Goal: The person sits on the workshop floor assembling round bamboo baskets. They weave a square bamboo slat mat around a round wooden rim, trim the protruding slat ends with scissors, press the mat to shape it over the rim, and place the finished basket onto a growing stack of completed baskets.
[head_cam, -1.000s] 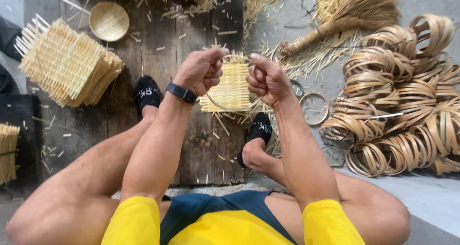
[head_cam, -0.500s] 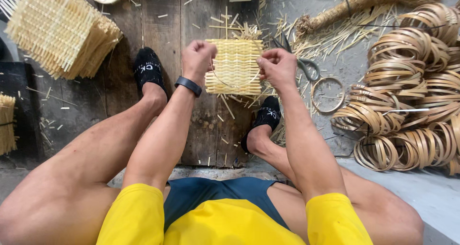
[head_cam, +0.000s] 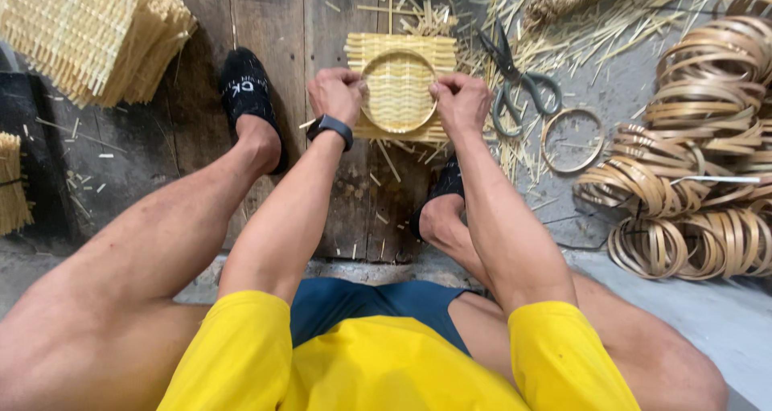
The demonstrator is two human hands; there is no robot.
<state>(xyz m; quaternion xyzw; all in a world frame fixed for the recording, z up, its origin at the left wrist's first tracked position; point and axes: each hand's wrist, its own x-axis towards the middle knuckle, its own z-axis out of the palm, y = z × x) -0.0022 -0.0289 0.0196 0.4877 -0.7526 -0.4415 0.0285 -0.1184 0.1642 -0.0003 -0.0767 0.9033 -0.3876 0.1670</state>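
Observation:
A square woven bamboo mat (head_cam: pixel 400 89) lies on the wooden boards with a round bamboo ring (head_cam: pixel 399 91) pressed onto its middle. My left hand (head_cam: pixel 338 96), with a black watch on the wrist, grips the ring's left edge against the mat. At the ring's right edge my right hand (head_cam: pixel 461 103) grips in the same way. Both hands are closed, fingers curled over the rim. My feet in black shoes rest on either side below the mat.
Scissors (head_cam: pixel 519 85) lie right of the mat, with a loose ring (head_cam: pixel 572 141) beside them. Coiled bamboo hoops (head_cam: pixel 700 170) pile up at the right. A stack of woven mats (head_cam: pixel 88 33) sits top left. Bamboo slivers litter the floor.
The mat has gone from held up in my hands down flat onto the boards. A round ring now sits on it, with both hands pressing at its edges.

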